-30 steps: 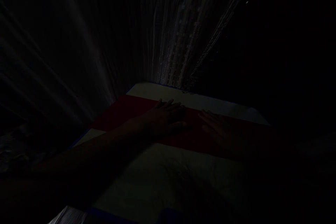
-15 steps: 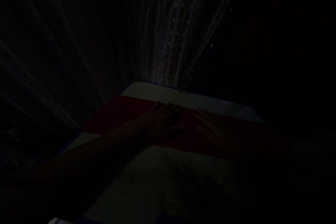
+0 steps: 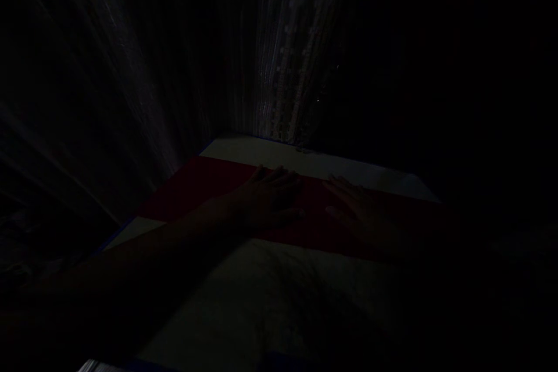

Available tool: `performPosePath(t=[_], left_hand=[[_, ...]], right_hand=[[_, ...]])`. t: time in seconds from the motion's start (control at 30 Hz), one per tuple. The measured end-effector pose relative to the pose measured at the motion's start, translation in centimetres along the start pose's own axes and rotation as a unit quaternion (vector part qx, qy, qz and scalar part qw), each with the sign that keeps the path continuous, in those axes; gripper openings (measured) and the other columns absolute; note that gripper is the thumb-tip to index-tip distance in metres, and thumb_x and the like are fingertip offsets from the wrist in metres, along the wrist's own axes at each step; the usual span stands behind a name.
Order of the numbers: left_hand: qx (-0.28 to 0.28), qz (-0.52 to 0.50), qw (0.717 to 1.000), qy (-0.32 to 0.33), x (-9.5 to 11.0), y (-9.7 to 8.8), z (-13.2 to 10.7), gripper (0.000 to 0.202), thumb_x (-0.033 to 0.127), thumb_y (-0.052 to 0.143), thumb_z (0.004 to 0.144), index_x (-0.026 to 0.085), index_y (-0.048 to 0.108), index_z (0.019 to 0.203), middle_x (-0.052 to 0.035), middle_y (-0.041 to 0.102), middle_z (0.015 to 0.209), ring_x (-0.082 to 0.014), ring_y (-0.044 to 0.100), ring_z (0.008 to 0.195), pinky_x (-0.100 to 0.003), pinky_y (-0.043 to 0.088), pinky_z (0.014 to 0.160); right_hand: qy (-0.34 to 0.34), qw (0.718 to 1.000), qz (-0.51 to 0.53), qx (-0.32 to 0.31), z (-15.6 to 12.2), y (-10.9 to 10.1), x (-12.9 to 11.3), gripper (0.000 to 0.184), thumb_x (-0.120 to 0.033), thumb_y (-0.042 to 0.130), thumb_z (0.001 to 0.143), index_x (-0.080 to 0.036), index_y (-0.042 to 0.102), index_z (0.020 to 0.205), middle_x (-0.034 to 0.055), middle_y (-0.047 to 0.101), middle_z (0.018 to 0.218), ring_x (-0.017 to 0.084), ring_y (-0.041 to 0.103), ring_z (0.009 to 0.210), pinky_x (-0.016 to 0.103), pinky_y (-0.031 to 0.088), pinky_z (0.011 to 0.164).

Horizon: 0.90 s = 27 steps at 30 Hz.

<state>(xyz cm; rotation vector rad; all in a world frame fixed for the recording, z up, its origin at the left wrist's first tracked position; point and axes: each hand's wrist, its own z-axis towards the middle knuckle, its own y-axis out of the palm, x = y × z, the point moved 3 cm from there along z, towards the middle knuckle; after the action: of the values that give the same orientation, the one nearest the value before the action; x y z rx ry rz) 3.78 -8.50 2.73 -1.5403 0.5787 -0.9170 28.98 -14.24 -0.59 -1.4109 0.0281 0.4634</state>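
The picture is very dark. A wide red strip [image 3: 192, 186] lies across a pale, blue-edged surface [image 3: 204, 302]; whether the strip is paper or cloth I cannot make out. Flat on the strip, near its middle, rests my left hand [image 3: 268, 200] with its fingers stretched apart. My right hand [image 3: 357, 209] lies palm down a little to the right, also on the red, its fingers extended and its thumb pointing towards my left hand. Neither hand grips anything. Shadow swallows much of my right wrist and forearm.
Behind the surface hangs a sheer patterned curtain [image 3: 283, 70], with more folds of fabric [image 3: 126, 52] along the left. A striped pale object [image 3: 98, 366] pokes in at the bottom left edge. The right side is almost black.
The scene is slightly dimmer, and the curtain folds at the left and back have shifted. Both hands stay in nearly the same place on the red strip.
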Motion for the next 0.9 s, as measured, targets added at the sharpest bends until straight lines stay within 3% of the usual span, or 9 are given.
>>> performPosePath(t=[0.23,0.9], left_hand=[[-0.002,0.002,1.000,-0.001,0.10,-0.11,0.02,0.090,0.080,0.033,0.103,0.021,0.026,0.171,-0.0102,0.014,0.178,-0.0371,0.007,0.166,-0.068,0.003,0.130],[0.002,0.006,1.000,0.005,0.03,0.02,0.23,0.091,0.080,0.036,0.102,0.021,0.026,0.171,-0.0109,0.015,0.178,-0.0388,0.010,0.165,-0.070,0.005,0.129]], right_hand=[[-0.007,1.000,-0.001,0.001,0.03,-0.12,-0.10,0.070,-0.070,0.037,0.104,-0.034,0.039,0.164,0.0048,0.028,0.176,0.029,0.020,0.165,0.066,0.017,0.133],[0.006,1.000,0.003,-0.001,0.23,-0.02,0.03,0.067,-0.066,0.036,0.105,-0.030,0.045,0.161,0.0065,0.033,0.174,0.029,0.025,0.164,0.065,0.018,0.133]])
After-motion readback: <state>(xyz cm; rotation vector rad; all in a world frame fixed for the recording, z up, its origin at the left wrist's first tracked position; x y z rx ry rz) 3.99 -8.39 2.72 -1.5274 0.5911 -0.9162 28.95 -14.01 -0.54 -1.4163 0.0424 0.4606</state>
